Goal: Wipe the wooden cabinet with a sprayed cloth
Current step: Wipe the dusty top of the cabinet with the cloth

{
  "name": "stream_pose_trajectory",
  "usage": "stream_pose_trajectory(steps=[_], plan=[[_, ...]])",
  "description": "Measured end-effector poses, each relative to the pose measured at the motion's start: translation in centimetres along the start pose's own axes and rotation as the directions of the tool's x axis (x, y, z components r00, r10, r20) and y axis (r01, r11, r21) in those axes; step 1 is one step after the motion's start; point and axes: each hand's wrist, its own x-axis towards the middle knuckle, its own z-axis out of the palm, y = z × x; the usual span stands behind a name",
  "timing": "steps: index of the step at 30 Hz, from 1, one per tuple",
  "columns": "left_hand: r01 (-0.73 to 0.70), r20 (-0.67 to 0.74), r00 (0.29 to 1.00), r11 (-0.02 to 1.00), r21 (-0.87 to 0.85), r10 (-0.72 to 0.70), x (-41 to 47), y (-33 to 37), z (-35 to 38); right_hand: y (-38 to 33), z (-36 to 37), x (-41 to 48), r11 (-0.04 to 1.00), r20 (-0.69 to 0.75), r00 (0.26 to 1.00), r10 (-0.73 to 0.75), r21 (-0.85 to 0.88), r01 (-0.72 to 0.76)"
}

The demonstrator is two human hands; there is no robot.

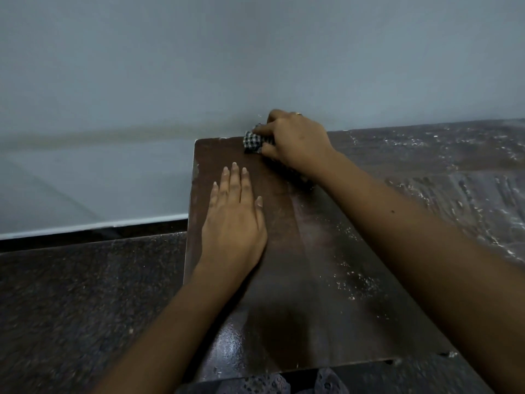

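Note:
The dark brown wooden cabinet top [298, 265] fills the middle of the head view, dusty on its right part and glossy near me. My right hand [292, 137] is shut on a bunched black-and-white checked cloth [252, 142], pressing it on the cabinet's far edge by the wall. My left hand [234, 220] lies flat on the cabinet top near its left edge, fingers stretched out and close together, holding nothing.
A pale grey wall [255, 66] rises directly behind the cabinet. A dark speckled stone floor [85, 302] lies to the left, below the cabinet's left edge. The surface at the right [454, 166] carries white dust and flecks.

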Motion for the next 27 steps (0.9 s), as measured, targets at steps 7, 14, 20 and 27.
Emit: stream_pose_trajectory(steps=[7, 14, 20, 27], plan=[[-0.004, -0.075, 0.997, 1.000, -0.002, 0.004, -0.9, 0.3, 0.5, -1.2, -0.1, -2.8, 0.992, -0.014, 0.992, 0.125, -0.002, -0.125], [0.044, -0.018, 0.999, 0.995, -0.094, -0.046, -3.6, 0.8, -0.1, -3.2, -1.3, -10.9, 0.988, 0.055, 0.988, 0.146, 0.039, -0.148], [0.048, -0.022, 0.998, 0.995, -0.087, -0.050, -6.5, 1.9, -0.8, -4.2, -0.9, -17.9, 0.994, 0.043, 0.994, 0.096, 0.041, -0.097], [0.093, -0.053, 0.994, 0.995, -0.047, -0.096, -9.4, 3.5, 0.3, -3.7, -1.1, -23.7, 0.996, 0.157, 0.987, -0.032, 0.085, 0.018]])
